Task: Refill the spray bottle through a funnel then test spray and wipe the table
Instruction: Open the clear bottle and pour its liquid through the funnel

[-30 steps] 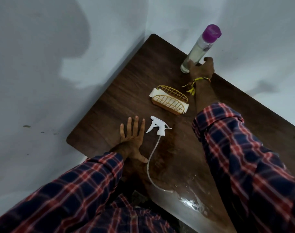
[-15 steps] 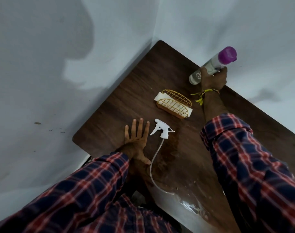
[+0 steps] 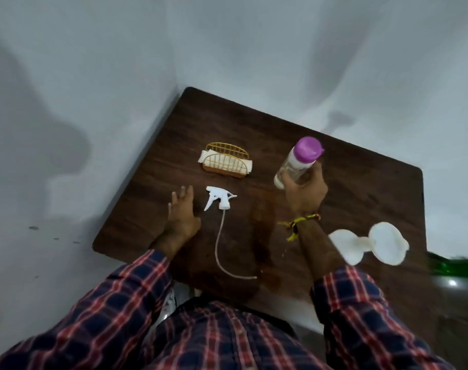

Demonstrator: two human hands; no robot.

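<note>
The right hand (image 3: 303,192) has its fingers (image 3: 317,172) curled round the lower body of a clear bottle (image 3: 294,166) with a purple cap (image 3: 308,148). The bottle leans cap-up and away from the palm and looks lifted off the bench (image 3: 361,188), probably being carried in as the refill supply; the cap is on, so nothing can pour yet.

The left hand (image 3: 180,212) lies flat on the bench, fingers straight and close together, holding nothing; it reads as a brace. Just to the right of those fingers lies the white spray head (image 3: 219,200), its thin tube (image 3: 219,247) trailing toward the person. It is off its bottle, which fits a neck opened for filling.

Beyond the left fingers stands a gold wire holder with white napkins (image 3: 226,162), likely for wiping. Near the right forearm sits a blurred white, lidded thing (image 3: 371,245); what it is I cannot tell. No funnel is visible.
</note>
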